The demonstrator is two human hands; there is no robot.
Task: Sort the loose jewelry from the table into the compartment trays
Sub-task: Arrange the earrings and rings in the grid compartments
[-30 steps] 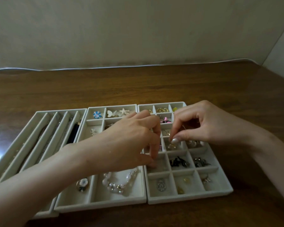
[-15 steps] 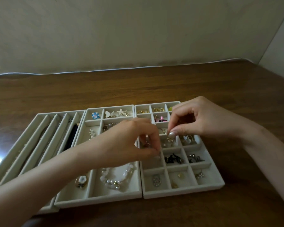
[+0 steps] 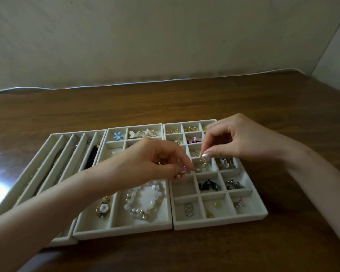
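**Tiny gold piece pinched over the right tray**

Your right hand [image 3: 241, 140] pinches a small gold piece [image 3: 200, 159] between thumb and forefinger, with the other fingers curled above. The piece hangs just under those fingertips, over a compartment of pearl studs [image 3: 201, 168] in the right tray [image 3: 220, 222]. Your left hand [image 3: 151, 163] has its fingers [image 3: 183, 169] bunched tip to tip just beside, low over the same tray. Whether they hold anything is too small to tell.

Expect the piece to be almost weightless, stiff and smooth, so it can easily slip or flick out of a pinch. Any thin wire or post on it would probably bend. Grip the thicker body rather than the fine end, and lower it right into its compartment before you let go, because it may bounce.

Toward you from the fingertips lie black pieces [image 3: 208, 185]. A bead bracelet [image 3: 143, 201] sits in the middle tray [image 3: 122, 232], below your left wrist. The slotted tray [image 3: 53, 146] lies beyond your left forearm, and the wooden worktop [image 3: 185, 99] runs all around.
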